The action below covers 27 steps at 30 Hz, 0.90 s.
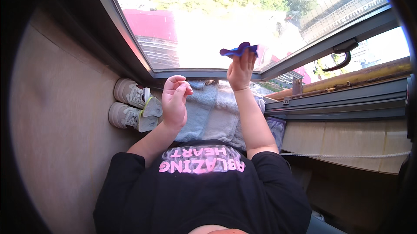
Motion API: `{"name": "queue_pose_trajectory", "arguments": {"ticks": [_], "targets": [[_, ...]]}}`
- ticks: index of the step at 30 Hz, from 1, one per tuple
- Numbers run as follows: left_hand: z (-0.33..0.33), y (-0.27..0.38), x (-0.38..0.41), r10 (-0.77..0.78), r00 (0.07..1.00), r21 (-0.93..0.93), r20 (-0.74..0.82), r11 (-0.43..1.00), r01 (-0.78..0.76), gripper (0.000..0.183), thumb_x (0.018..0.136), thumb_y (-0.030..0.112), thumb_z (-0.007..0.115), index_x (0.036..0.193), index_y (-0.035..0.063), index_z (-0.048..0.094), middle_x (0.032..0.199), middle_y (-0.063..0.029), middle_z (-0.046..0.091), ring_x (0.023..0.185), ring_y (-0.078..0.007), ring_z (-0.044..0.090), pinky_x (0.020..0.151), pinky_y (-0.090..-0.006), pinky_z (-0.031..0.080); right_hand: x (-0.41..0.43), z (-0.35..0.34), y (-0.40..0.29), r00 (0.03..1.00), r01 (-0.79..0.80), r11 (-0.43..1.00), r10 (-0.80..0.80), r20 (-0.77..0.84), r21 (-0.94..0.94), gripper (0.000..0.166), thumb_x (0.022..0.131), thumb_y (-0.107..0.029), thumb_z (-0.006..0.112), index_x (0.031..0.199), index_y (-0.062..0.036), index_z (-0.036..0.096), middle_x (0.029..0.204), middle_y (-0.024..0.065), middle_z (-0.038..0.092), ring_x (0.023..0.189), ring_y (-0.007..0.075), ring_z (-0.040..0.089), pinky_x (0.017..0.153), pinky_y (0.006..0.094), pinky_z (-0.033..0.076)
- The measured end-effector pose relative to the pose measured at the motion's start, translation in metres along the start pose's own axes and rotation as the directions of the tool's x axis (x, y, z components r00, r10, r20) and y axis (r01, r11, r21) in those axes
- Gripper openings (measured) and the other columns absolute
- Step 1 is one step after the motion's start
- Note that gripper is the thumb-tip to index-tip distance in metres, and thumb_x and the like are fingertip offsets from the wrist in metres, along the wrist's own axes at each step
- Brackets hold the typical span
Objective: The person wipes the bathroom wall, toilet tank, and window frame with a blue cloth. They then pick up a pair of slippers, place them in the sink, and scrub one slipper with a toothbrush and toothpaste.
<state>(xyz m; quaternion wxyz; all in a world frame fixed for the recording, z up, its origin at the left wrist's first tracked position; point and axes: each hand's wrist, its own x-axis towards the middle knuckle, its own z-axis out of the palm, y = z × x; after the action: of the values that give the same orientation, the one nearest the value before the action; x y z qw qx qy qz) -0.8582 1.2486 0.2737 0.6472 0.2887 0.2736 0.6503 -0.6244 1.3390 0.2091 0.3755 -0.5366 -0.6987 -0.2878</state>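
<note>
A blue cloth [240,50] lies under the fingers of my right hand [241,71], up against the glass pane [202,51] of a window. The cloth's edges are wavy and stand out past my fingertips. My right arm is stretched forward over the lower bar of the window frame [195,73]. Lower and to the left, my left hand [175,102] is raised before my chest, its fingers curled in towards the thumb. Nothing shows in that hand, and it is apart from the glass.
Pale sneakers [130,105] stand at the left, beside a wood-toned panel [65,110]. Blue and grey towels [211,110] lie below the window. On the right are a dark window handle [340,59], a sliding track [335,102], a rusty yellow pipe [358,76] and a white cord [345,156].
</note>
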Motion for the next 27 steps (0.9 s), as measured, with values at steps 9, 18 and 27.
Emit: {"name": "queue_pose_trajectory", "arguments": {"ticks": [9,18,27], "targets": [[0.016,-0.025,-0.026,-0.075,0.997,0.063,-0.036,0.995,0.077,0.015,0.094,0.003,0.051,0.108,0.0049,0.054,0.086,-0.0021,0.058,0.079,-0.0097,0.056,0.076,-0.0241,0.047,-0.009,0.031,-0.033,0.544,-0.769,0.478,0.838,0.043,0.425,0.070,0.094,-0.002,0.038,0.149,0.0078,-0.005,0.154,0.0344,-0.009,0.146,0.0437,-0.008,0.119,0.0443,0.000],[0.020,-0.021,-0.084,0.089,0.989,0.143,-0.120,0.987,-0.071,0.016,0.094,0.004,0.051,0.110,0.0050,0.053,0.089,-0.0021,0.058,0.082,-0.0091,0.056,0.079,-0.0241,0.046,-0.008,-0.076,-0.087,0.408,-0.487,-0.837,0.036,0.912,0.251,0.055,0.082,-0.003,0.040,0.137,-0.0056,0.042,0.122,0.0146,0.058,0.109,0.0282,0.059,0.092,0.0414,0.051],[0.070,-0.052,-0.159,-0.137,0.979,-0.035,-0.154,0.991,0.133,0.032,0.099,0.021,0.056,0.128,0.0090,0.052,0.119,-0.0025,0.061,0.105,-0.0120,0.059,0.093,-0.0298,0.046,-0.029,-0.179,-0.059,0.473,-0.691,-0.722,-0.417,0.776,0.033,0.034,0.098,-0.018,0.054,0.129,-0.0040,0.052,0.120,0.0130,0.062,0.108,0.0247,0.062,0.092,0.0396,0.053]]}}
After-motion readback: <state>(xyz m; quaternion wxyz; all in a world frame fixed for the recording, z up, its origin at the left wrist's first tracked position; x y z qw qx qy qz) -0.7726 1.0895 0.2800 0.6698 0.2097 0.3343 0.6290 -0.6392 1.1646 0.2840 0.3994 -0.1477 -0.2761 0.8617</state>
